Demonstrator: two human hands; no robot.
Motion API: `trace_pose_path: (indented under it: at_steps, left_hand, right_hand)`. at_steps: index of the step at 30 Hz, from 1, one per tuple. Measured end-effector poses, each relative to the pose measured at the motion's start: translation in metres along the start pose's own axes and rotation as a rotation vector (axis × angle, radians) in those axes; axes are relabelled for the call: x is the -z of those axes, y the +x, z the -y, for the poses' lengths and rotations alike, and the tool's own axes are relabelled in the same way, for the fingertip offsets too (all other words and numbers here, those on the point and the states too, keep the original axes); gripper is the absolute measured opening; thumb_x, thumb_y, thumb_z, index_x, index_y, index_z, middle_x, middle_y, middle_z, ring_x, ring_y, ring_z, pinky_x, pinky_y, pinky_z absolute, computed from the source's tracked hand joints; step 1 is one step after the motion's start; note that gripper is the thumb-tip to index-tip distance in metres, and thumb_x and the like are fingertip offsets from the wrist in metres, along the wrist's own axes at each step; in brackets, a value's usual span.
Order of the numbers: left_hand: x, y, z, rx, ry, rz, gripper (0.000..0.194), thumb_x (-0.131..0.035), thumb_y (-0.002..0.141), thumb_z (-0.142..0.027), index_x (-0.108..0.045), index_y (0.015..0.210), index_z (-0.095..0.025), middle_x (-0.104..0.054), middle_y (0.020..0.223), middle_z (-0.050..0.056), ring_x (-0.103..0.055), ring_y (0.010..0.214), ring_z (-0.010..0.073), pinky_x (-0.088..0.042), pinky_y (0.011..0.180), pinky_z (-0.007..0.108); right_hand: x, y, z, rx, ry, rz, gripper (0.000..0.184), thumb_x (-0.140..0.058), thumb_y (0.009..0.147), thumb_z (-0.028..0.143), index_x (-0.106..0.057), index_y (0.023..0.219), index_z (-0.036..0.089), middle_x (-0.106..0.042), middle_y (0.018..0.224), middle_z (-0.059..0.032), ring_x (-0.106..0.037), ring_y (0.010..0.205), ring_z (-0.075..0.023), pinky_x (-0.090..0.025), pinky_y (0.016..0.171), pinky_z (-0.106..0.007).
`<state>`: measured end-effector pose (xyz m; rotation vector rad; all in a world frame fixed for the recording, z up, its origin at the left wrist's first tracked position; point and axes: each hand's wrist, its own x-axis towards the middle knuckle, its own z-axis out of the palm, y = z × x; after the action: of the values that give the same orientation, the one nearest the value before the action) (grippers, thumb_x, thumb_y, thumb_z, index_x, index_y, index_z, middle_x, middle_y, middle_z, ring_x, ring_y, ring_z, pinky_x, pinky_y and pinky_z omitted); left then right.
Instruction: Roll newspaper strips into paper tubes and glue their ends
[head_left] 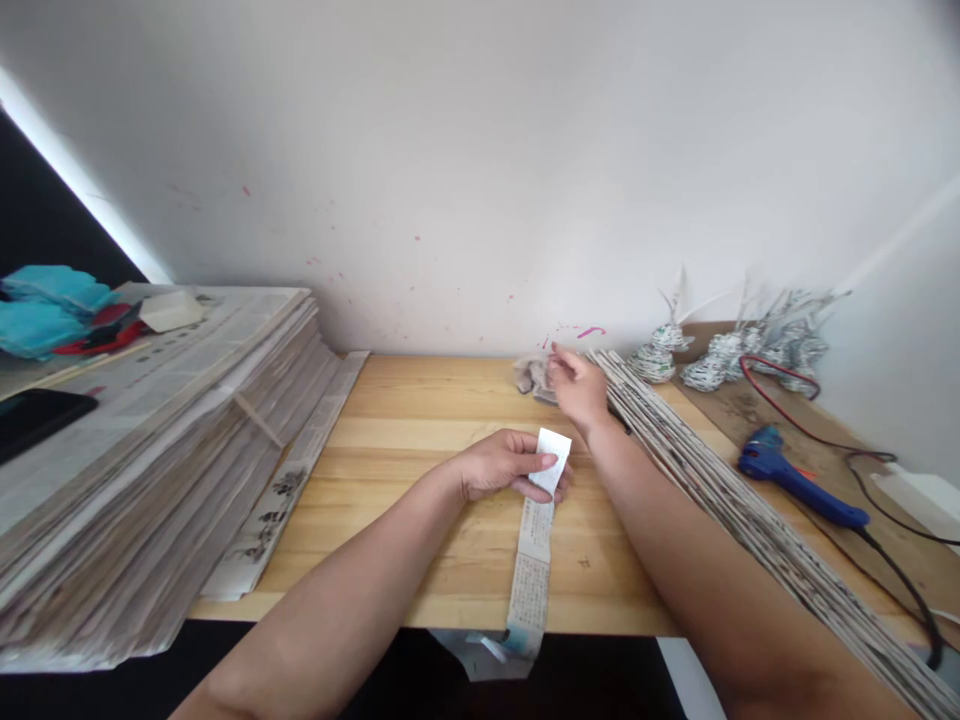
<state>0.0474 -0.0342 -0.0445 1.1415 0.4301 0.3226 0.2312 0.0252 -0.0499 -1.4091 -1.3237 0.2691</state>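
Observation:
My left hand [499,463] pinches the upper end of a long, narrow newspaper strip [531,575] between thumb and fingers. The strip's end stands up above the thumb, while the rest hangs down over the table's front edge. Farther back, my right hand [583,390] is at a small crumpled greyish thing [531,374] close to the wall. Its index finger is stretched out and some of its other fingers are hidden; whether it touches the greyish thing I cannot tell. Just right of that hand lies a bundle of thin rolled newspaper sticks [697,480].
A tall stack of newspapers [247,400] fills the left, with a phone [45,415], blue cloth-like items [52,305] and red-handled scissors [101,335] on it. At right are a blue glue gun [799,480] with its cord, several woven paper figures [720,360] and brown cardboard [720,400].

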Motion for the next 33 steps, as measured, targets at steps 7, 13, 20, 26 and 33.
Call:
trace_pose_path:
  at_steps: [7,13,20,26,33]
  left_hand:
    - [0.005,0.001,-0.006,-0.082,-0.098,-0.162,0.037,-0.073,0.075,-0.04,-0.069,0.097,-0.01,-0.07,0.099,0.016,-0.069,0.087,0.0198,-0.054,0.067,0.023]
    - [0.004,0.003,-0.006,-0.125,-0.202,-0.251,0.032,-0.074,0.076,-0.037,-0.068,0.095,-0.011,-0.071,0.086,0.011,-0.07,0.076,0.0187,-0.056,0.071,0.027]
    - [0.002,0.003,-0.01,-0.177,-0.18,-0.318,0.032,-0.069,0.08,-0.037,-0.067,0.099,-0.011,-0.07,0.087,0.011,-0.069,0.082,0.0192,-0.057,0.067,0.025]
    - [0.004,0.002,-0.014,-0.225,-0.196,-0.403,0.023,-0.066,0.083,-0.028,-0.069,0.097,-0.01,-0.069,0.097,0.013,-0.068,0.088,0.0204,-0.058,0.062,0.023]
    - [0.005,-0.001,-0.02,-0.18,-0.259,-0.44,0.022,-0.056,0.089,-0.024,-0.067,0.104,-0.011,-0.069,0.1,0.015,-0.069,0.086,0.0224,-0.061,0.064,0.032]
  right_hand:
    - [-0.003,0.005,-0.017,0.187,-0.643,0.211,0.041,-0.055,0.084,0.032,-0.066,0.116,0.009,-0.064,0.116,-0.0199,-0.053,0.112,-0.031,-0.035,0.098,-0.043]
    - [0.0,0.009,-0.018,0.191,-0.726,0.286,0.027,-0.049,0.088,0.024,-0.074,0.082,0.016,-0.07,0.088,-0.0137,-0.058,0.097,-0.0262,-0.036,0.091,-0.037]
    - [-0.005,0.007,-0.016,0.147,-0.449,0.153,0.03,-0.056,0.087,0.033,-0.072,0.105,0.015,-0.069,0.104,-0.0114,-0.06,0.098,-0.0224,-0.043,0.088,-0.031]
    - [-0.005,0.004,-0.014,0.101,-0.735,0.258,0.039,-0.052,0.089,0.039,-0.069,0.112,0.013,-0.064,0.114,-0.0174,-0.051,0.11,-0.0293,-0.036,0.095,-0.039]
    - [0.001,0.005,-0.008,0.131,-0.718,0.237,0.028,-0.052,0.089,0.033,-0.076,0.09,0.017,-0.068,0.093,-0.0115,-0.055,0.097,-0.0248,-0.036,0.09,-0.035]
